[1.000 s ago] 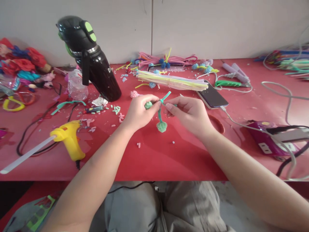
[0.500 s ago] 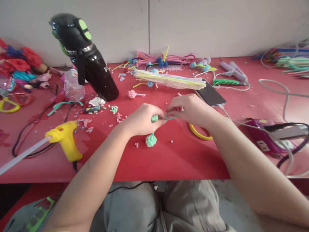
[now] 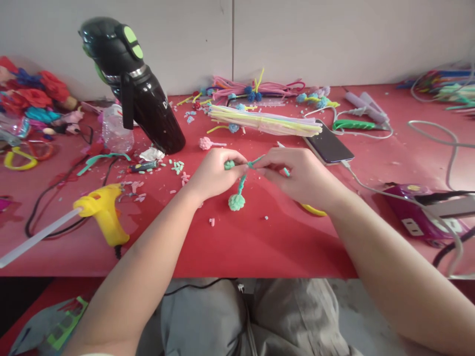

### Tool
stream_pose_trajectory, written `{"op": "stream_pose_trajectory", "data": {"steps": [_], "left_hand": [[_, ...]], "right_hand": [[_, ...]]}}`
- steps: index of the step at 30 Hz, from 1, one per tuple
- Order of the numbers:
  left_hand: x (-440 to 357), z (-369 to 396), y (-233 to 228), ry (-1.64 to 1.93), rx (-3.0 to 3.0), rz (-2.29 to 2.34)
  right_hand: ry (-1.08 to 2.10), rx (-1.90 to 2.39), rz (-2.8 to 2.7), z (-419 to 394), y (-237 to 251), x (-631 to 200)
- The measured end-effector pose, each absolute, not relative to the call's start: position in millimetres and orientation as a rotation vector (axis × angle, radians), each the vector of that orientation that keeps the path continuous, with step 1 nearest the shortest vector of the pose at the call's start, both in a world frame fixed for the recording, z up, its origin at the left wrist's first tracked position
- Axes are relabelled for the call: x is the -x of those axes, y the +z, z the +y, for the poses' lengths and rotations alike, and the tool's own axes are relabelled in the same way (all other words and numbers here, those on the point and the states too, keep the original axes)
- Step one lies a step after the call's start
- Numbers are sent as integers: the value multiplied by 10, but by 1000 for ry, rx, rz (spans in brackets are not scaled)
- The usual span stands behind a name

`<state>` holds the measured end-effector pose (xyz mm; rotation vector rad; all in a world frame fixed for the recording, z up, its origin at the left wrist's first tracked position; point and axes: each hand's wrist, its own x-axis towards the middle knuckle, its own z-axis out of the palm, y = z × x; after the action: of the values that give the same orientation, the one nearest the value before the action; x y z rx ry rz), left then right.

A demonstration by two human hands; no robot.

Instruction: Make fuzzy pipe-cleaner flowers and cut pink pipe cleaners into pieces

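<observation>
Hands [image 3: 260,175] two, green pompoms [image 3: 236,201] two

Both hands sit higher than half a second ago; the green pompom [image 3: 236,201] hangs nearer the right hand [image 3: 297,175].

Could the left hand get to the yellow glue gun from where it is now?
Probably yes: the left hand pinches the green pipe cleaner, but the yellow glue gun lies uncovered on the table to its left, with only scraps between.

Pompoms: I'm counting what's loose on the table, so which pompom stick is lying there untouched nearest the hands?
The pink pompom on its short stick, lying alone beyond the left hand. The green ones are held.
</observation>
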<state>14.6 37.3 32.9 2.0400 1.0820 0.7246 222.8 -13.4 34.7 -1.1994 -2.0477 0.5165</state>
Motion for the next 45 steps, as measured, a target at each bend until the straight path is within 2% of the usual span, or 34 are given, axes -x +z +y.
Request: {"op": "stream_pose_trajectory", "data": {"steps": [7, 14, 21, 27, 34, 39, 45], "left_hand": [[-108, 414, 344, 830, -1848, 935], [-96, 339, 421, 471, -2016, 828], [-151, 286, 350, 295, -2252, 1079], [-171, 328, 325, 520, -2147, 1161], [-146, 384, 326, 918, -1647, 971], [-124, 386, 314, 974, -1517, 819], [-79, 337, 419, 731, -1714, 753]], "right_hand": [[487, 1160, -1952, -134, 301, -2260], [655, 1061, -2215, 18, 322, -2415], [403, 1208, -2419, 94, 346, -2330], [302, 1246, -2274, -50, 337, -2226], [255, 1044, -1907, -181, 360, -2148], [438, 1014, -1725, -176, 324, -2120], [695, 926, -1877, -53, 282, -2296]]}}
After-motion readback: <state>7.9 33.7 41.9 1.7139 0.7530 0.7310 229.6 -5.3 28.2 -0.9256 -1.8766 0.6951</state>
